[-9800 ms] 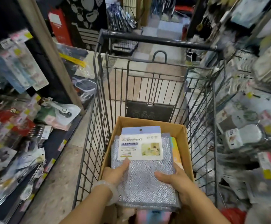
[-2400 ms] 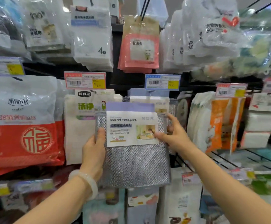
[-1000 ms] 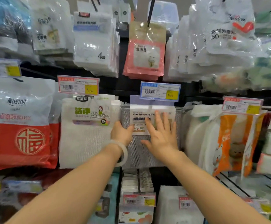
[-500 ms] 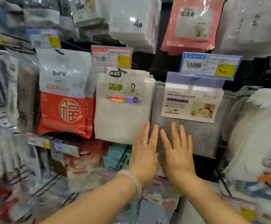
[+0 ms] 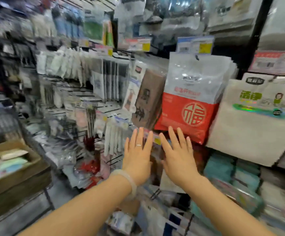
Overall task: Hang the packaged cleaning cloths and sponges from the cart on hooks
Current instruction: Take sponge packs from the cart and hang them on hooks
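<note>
Both hands empty rn. My left hand [image 5: 137,155] and right hand [image 5: 178,155] hover flat, fingers straight and spread, in front of the hanging display, touching nothing I can be sure of; no grip on any pack.

Next packs sit in the cardboard box [image 5: 10,169] at far left, w/ pale green, blue and white packets [image 5: 10,161] showing at its top. Frame's blurry there, so can't tell cloth from sponge.

Handling, my guess: light, soft, squashy inside slick plastic film, so a squeeze on the body will slide or crumple it. Better to pinch the stiffer header card at the top, near the hang hole, thumb in front, fingers behind, and steady the bottom edge w/ the other hand.

On the display: red-and-white bag [image 5: 189,103] just above my fingertips, beige cloth pack [image 5: 252,120] to its right.
</note>
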### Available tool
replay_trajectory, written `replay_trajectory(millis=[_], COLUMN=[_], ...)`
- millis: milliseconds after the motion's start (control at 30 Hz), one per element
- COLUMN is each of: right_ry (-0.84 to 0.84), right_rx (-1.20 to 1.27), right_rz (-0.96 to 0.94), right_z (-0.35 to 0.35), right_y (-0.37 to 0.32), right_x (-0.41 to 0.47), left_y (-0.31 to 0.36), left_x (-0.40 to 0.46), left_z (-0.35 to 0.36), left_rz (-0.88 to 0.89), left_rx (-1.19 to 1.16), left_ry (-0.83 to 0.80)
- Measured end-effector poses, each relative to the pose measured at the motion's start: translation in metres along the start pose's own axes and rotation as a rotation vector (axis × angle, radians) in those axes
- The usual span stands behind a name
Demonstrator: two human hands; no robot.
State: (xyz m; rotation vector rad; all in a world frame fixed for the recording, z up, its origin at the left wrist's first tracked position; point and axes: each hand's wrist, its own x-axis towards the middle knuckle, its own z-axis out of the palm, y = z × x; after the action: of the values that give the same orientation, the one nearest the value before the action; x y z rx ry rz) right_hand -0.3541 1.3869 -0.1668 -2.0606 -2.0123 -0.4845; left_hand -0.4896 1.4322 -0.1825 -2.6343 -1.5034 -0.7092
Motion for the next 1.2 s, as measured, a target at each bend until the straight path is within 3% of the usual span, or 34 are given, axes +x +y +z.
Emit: replay_trajectory(millis=[267, 467, 833, 967, 1200], right_ry=[-0.078, -0.184, -0.365, -0.419, -0.587], right_rx=[0.184, 0.243, 0.305, 0.295, 0.305], right_rz=[-0.262, -0.446, -0.678, -0.724, -0.750], right_z=[0.057, 0.101, 0.209, 0.250, 0.338], right_y=[-0.233, -0.364, -0.491, -0.527, -0.598], right_x=[0.098, 0.155, 0.315, 0.378, 0.435], left_y=[-0.245, -0.386, -0.582, -0.654, -0.740], left_x=[-0.048, -0.073, -0.053, -0.034, -0.027], left_z=[-0.043, -0.060, -0.020, -0.017, 0.031], left_rz=[-0.335, -0.569, -1.005, -1.188, -1.309], left_rx=[0.158, 0.189, 0.113, 0.006, -0.144], left_ry=[-0.057, -0.073, -0.166, -0.068, -0.140])
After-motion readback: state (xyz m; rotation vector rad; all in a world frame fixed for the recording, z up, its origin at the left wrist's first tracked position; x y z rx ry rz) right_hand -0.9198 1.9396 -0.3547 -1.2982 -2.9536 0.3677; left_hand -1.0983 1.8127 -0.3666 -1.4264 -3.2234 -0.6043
